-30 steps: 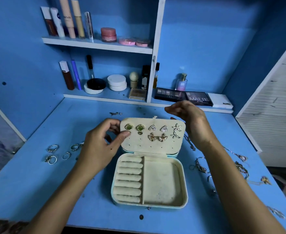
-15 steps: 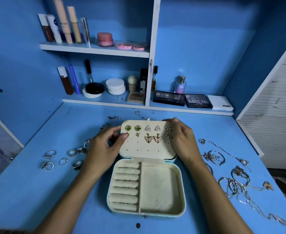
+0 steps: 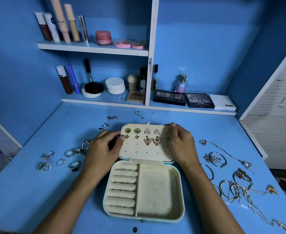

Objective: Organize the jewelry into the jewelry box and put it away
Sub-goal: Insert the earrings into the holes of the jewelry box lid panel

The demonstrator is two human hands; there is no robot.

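Two hands framed the open jewelry box, which lay near the front middle of the blue desk. We saw its earring panel leaning back, carrying earrings in its upper rows: two green stones, two triangular studs, two small hearts, two butterfly drops and a starfish pair at the right edge. The left hand gripped the panel's left edge, thumb on its face beside a heart stud. The right hand grasped the upper right corner, fingers curled over the top edge. The base held ring rolls on the left and a bare tray on the right. Rings lay scattered left of the box, small earring pieces behind it, and tangled necklaces and bracelets to its right. Cosmetics lined the shelves at the back.
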